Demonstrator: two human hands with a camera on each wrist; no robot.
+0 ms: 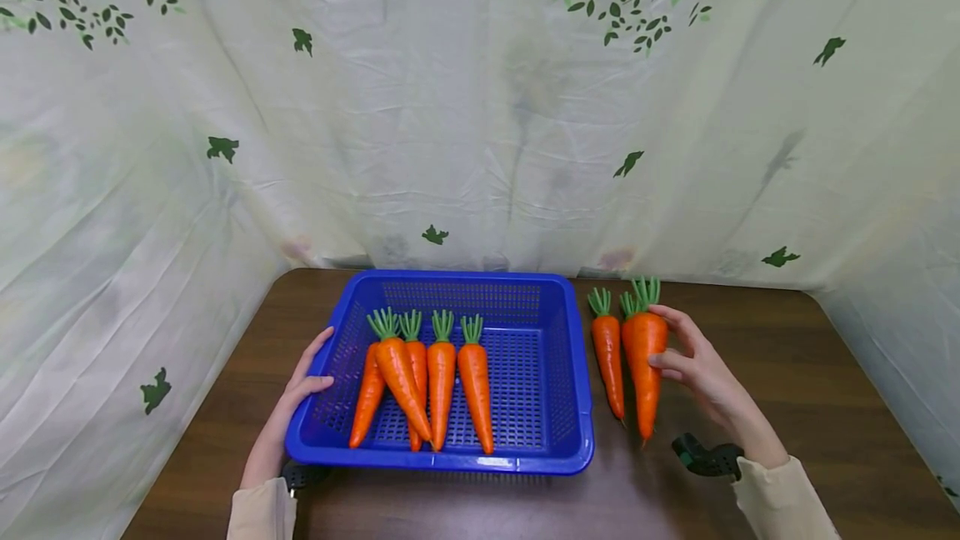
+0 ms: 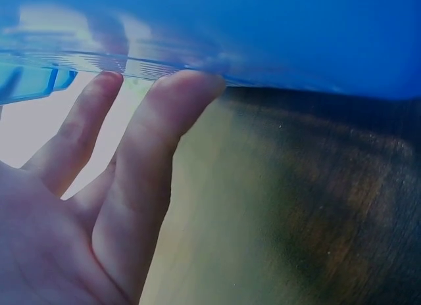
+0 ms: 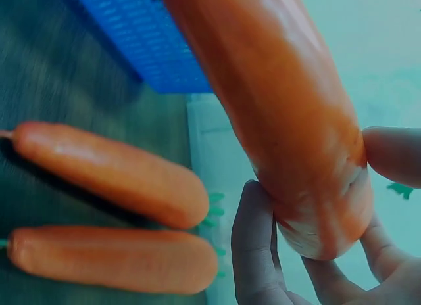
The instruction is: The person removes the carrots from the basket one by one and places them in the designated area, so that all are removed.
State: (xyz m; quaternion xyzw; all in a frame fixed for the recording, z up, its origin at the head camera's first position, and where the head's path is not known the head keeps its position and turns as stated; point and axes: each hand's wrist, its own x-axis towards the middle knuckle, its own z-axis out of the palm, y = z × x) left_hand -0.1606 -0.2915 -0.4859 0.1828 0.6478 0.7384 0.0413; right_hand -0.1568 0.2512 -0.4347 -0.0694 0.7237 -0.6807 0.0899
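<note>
A blue plastic basket (image 1: 566, 357) sits on the table with several orange carrots (image 1: 474, 394) lying inside, their green tops toward the back. At its left side my left hand (image 1: 288, 398) touches the rim with fairly straight fingers; in the left wrist view the fingertips (image 2: 191, 88) meet the blue plastic. My right hand (image 1: 701, 369) grips a large carrot (image 1: 647, 357) near its thick end, right of the basket. The right wrist view shows this held carrot (image 3: 283, 114) between thumb and fingers. Two more carrots lie below it, one (image 1: 607, 357) beside the basket, the other mostly hidden from the head view.
The brown wooden table (image 1: 795, 390) extends to the right and in front of the basket. Behind it hangs a pale curtain (image 1: 480, 148) with leaf prints, which also closes off both sides. A dark strap device (image 1: 708, 457) sits at the right wrist.
</note>
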